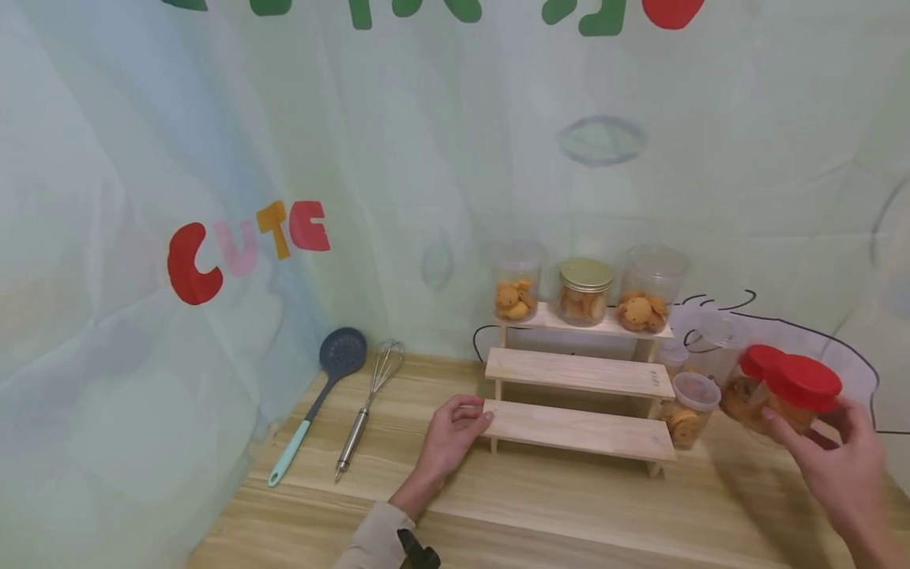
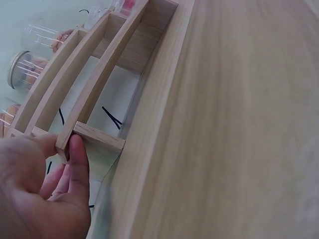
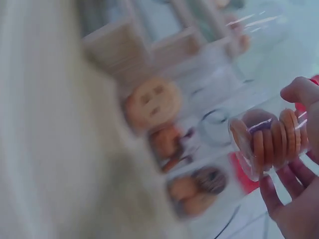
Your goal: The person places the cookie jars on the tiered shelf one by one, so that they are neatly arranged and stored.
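Observation:
A three-step wooden display rack stands on the table. My left hand pinches the left end of its lowest step between thumb and fingers, as the left wrist view shows up close. To the right of the rack, my right hand grips a clear cookie jar with a red lid. That jar is held tilted in the right wrist view, round cookies stacked inside. Behind it is a second red-lidded jar, partly hidden. A pale-lidded cookie jar sits beside the rack's right end.
On the top step are a gold-lidded jar and two clear cookie jars, one left and one right. A taller clear container stands behind the right-hand jars. Leftward lie a whisk and a dark skimmer.

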`<state>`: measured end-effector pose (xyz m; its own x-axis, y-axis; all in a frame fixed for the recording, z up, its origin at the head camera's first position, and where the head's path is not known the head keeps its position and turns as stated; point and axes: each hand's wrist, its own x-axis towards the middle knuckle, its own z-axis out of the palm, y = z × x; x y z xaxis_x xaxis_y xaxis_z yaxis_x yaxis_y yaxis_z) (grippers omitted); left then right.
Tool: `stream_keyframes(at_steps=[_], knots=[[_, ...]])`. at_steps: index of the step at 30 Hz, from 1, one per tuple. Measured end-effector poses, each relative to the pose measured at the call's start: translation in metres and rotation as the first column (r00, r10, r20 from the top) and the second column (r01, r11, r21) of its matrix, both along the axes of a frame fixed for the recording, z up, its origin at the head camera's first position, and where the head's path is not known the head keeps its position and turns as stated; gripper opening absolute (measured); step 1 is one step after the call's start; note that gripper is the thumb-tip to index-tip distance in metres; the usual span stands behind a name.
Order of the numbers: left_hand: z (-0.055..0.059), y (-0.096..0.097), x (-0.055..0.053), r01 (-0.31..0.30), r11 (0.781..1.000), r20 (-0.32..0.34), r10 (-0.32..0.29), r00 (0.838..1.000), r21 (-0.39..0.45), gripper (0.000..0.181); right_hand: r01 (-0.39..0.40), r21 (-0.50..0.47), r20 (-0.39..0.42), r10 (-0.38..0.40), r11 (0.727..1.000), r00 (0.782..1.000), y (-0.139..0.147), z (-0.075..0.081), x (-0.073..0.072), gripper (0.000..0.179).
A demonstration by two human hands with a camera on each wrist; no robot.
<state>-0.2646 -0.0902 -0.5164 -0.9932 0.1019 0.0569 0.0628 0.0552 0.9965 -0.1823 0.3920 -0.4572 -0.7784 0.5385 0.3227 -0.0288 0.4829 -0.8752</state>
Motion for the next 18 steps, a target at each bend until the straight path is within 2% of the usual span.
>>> stream_keyframes(at_steps=[4, 7, 11, 14, 18], knots=[[0.000, -0.001, 0.000, -0.009, 1.000, 0.008, 0.009, 1.000, -0.009, 0.044, 0.038, -0.025, 0.028, -0.037, 0.999, 0.999, -0.015, 0.026, 0.001, 0.079], [0.000, -0.002, -0.001, -0.013, 1.000, 0.018, 0.013, 1.000, -0.018, 0.044, 0.010, -0.044, 0.009, -0.010, 0.999, 1.000, -0.031, 0.041, 0.000, 0.078], [-0.001, -0.001, -0.001, -0.020, 0.999, 0.025, 0.021, 0.999, -0.030, 0.044, -0.100, -0.023, -0.085, 0.098, 0.995, 0.992, -0.059, 0.051, -0.004, 0.074], [-0.003, -0.001, -0.001, -0.018, 0.999, 0.016, 0.018, 1.000, -0.030, 0.044, -0.181, 0.038, -0.137, 0.185, 0.983, 0.973, -0.082, 0.054, -0.010, 0.071], [-0.004, 0.000, -0.002, -0.014, 1.000, 0.013, 0.014, 1.000, -0.021, 0.043, -0.292, 0.087, -0.161, 0.303, 0.952, 0.939, -0.112, 0.057, -0.022, 0.071]])
